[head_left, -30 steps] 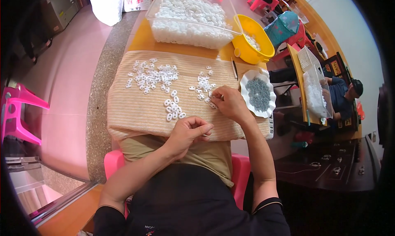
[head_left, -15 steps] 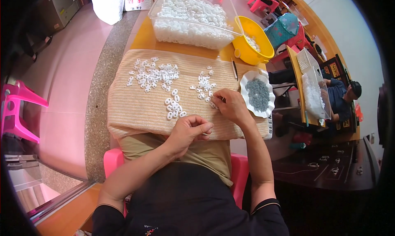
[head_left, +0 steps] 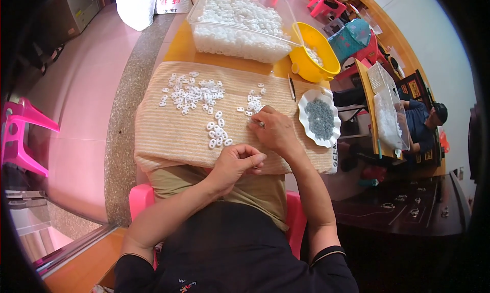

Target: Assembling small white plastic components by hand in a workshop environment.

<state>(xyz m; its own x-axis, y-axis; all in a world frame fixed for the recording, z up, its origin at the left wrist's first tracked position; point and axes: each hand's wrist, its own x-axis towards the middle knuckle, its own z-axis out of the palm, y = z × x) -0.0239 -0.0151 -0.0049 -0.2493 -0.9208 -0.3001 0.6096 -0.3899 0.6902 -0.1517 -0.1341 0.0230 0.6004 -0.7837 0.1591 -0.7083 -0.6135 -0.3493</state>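
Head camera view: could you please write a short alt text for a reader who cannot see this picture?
A seated person's right hand touches small white ring-shaped parts scattered on a beige ribbed cloth, while the left hand rests curled near the cloth's front edge. Behind stand a clear tub of white parts, a yellow bowl and a white dish of grey pieces.

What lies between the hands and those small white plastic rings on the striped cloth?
Nothing visible. The right hand already touches the small white plastic rings; bare beige striped cloth separates the left hand from them.
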